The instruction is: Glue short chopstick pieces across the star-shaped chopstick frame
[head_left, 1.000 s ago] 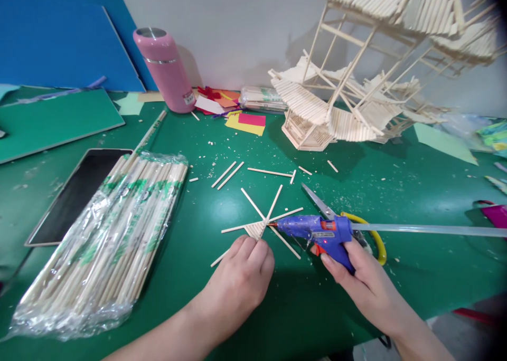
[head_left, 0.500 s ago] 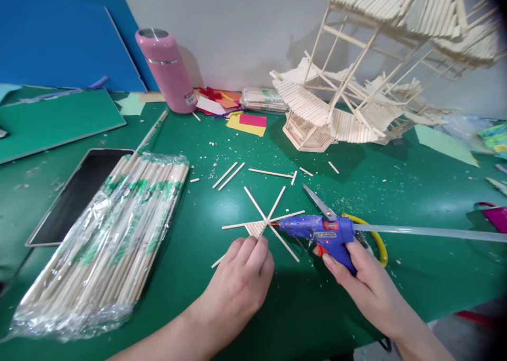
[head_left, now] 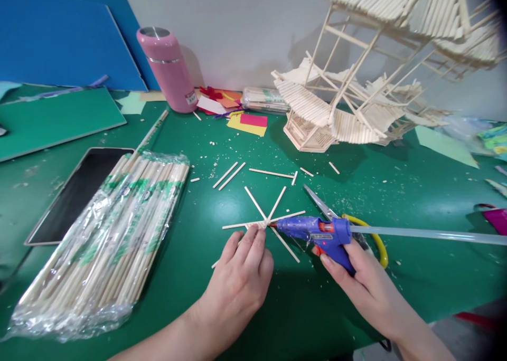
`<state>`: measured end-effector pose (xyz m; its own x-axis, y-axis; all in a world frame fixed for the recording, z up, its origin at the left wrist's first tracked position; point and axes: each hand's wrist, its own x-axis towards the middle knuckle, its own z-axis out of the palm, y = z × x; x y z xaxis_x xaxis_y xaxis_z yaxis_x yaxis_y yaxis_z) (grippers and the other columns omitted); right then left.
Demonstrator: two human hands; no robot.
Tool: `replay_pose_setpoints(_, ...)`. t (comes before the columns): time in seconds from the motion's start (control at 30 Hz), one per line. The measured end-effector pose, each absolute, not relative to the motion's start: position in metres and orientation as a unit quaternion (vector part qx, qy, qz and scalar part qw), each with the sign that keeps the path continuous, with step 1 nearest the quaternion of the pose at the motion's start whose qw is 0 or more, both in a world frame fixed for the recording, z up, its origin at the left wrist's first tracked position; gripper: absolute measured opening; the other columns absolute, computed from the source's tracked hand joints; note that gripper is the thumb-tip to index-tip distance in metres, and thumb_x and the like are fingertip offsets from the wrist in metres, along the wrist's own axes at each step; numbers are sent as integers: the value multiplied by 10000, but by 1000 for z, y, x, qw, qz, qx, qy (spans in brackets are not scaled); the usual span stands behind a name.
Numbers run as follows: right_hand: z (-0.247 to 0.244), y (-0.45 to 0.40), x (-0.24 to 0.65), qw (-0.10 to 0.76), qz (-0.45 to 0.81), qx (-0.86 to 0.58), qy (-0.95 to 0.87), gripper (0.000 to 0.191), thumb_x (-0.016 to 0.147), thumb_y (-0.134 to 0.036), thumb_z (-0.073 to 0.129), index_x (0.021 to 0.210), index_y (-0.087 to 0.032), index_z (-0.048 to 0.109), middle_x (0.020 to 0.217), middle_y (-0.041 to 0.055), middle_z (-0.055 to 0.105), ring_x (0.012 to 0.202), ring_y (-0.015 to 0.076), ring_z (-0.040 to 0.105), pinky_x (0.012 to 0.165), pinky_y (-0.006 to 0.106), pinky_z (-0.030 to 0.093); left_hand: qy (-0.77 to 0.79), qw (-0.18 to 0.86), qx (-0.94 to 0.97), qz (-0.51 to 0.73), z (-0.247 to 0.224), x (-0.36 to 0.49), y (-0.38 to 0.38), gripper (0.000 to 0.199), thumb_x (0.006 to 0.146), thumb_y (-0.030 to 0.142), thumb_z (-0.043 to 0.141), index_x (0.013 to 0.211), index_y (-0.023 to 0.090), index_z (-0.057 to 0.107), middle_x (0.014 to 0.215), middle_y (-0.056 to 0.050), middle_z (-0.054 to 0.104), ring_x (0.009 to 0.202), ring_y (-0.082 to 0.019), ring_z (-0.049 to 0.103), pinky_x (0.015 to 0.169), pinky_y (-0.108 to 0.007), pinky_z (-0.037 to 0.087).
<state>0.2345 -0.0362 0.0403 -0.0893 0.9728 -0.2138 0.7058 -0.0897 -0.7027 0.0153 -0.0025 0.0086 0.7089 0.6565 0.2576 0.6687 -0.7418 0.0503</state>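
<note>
Against a pale wall [head_left: 237, 39], the green tabletop [head_left: 309, 313] runs toward me, its near edge slanting below my right forearm. A plastic-wrapped stick bundle [head_left: 114, 234] bounds my left side; the tiered stick model [head_left: 304, 105] stands at the back right, and open scissors [head_left: 319, 200] lie just behind my tool, partly hidden by it. The star-shaped stick frame [head_left: 255, 203] has thin pale arms crossing at one hub, with short slats filling a wedge on the near left. It lies flat before my left hand [head_left: 240, 276], whose fingertips rest over that wedge; whether they pinch anything I cannot tell. My right hand [head_left: 368, 282] is wrapped round the blue glue gun's [head_left: 299, 226] handle, nozzle at the hub.
</note>
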Motion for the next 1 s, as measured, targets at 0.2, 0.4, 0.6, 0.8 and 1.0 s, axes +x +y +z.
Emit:
replay_pose_setpoints(0.2,38,-36,235,186,356,-652,-642,298,871,-363,420,1151,-261,427,1100,54,550,988,206,514,843,353,428,-357,24,-924,-132,9,16,-2,220,793,96,383,854,100,594,1117,-191,564,1096,-325,481,862,-456,403)
replay_pose_setpoints(0.4,37,-36,236,187,354,-652,-644,261,871,-356,423,1120,-279,442,1048,26,569,953,184,532,819,319,437,-357,22,-924,-134,9,16,-3,223,796,102,377,849,99,593,1110,-189,568,1091,-323,484,862,-461,401)
replay_pose_setpoints(0.6,37,-36,236,185,353,-652,-645,289,866,-353,427,1139,-258,436,1040,43,581,939,191,551,802,312,458,-358,26,-924,-132,9,16,-2,220,795,111,383,861,106,593,1120,-184,563,1095,-319,481,866,-459,401)
replay_pose_setpoints(0.8,37,-36,235,190,339,-653,-650,324,861,-359,425,1164,-245,430,1089,65,570,966,215,551,810,348,465,-358,28,-924,-130,8,16,-2,229,798,110,373,851,104,596,1126,-189,560,1099,-324,474,868,-463,386)
replay_pose_setpoints(1.0,37,-36,235,195,350,-651,-644,316,865,-354,424,1167,-261,417,1103,51,559,968,197,542,821,330,453,-357,28,-925,-130,8,16,-2,218,782,104,392,849,102,599,1118,-192,568,1089,-326,485,862,-459,386)
